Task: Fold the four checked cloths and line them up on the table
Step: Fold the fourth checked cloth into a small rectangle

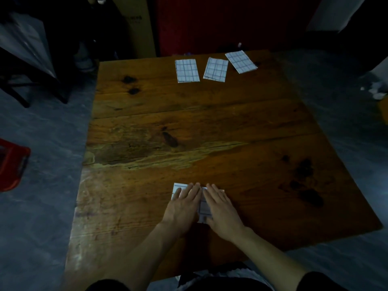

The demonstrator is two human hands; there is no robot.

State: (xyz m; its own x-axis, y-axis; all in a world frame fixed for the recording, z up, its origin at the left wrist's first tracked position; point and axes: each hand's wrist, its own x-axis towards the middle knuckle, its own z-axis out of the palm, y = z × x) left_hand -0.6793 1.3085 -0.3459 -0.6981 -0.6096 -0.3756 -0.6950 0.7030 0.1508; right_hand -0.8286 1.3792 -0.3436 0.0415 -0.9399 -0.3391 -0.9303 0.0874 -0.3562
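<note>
Three folded white cloths with blue checks lie in a row at the far edge of the wooden table (147, 185): one on the left (187, 70), one in the middle (215, 69) and one on the right (241, 61), which is turned at an angle. A fourth checked cloth (204, 206) lies folded near the front edge. My left hand (184, 204) and my right hand (222, 206) press flat on it side by side, fingers straight, covering most of it.
A red plastic crate (12, 164) stands on the grey floor to the left. A dark chair or frame (31, 66) is at the back left, a cardboard box (134, 24) and a red panel (210, 22) stand behind the table. White crumpled scraps (375, 91) lie at the right.
</note>
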